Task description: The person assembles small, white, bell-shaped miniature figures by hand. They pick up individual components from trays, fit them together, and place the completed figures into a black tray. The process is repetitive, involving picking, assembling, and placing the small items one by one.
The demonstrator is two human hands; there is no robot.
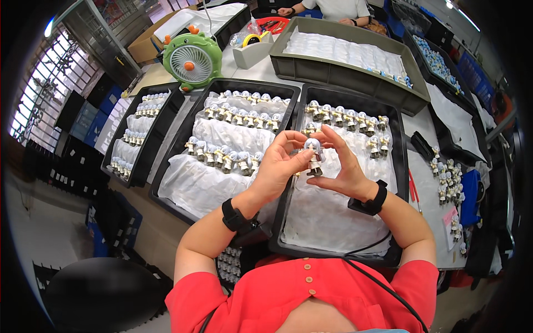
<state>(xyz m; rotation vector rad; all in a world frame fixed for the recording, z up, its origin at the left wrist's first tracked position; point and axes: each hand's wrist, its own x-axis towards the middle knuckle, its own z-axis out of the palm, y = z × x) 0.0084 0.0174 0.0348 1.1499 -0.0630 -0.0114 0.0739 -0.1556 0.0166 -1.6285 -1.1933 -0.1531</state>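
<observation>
A small figurine (314,157) with pale blue hair, a white and gold outfit and dark boots is held upright before my chest. My left hand (284,161) pinches it from the left, thumb across its front. From the other side my right hand (345,165) curves round it, with fingertips by its head and thumb by its boots. Below both hands lies a black tray (395,188) lined with white sheeting (333,213). Rows of similar figurines (350,118) stand along its far end, and a few more are at its right side.
Two more black trays (158,180) (139,166) of figurines lie left. A green fan (191,60), a tape dispenser (252,51) and a large grey-green bin (344,69) stand behind. Loose figurines (448,180) and red sticks (413,186) lie right. Another person (338,8) sits across.
</observation>
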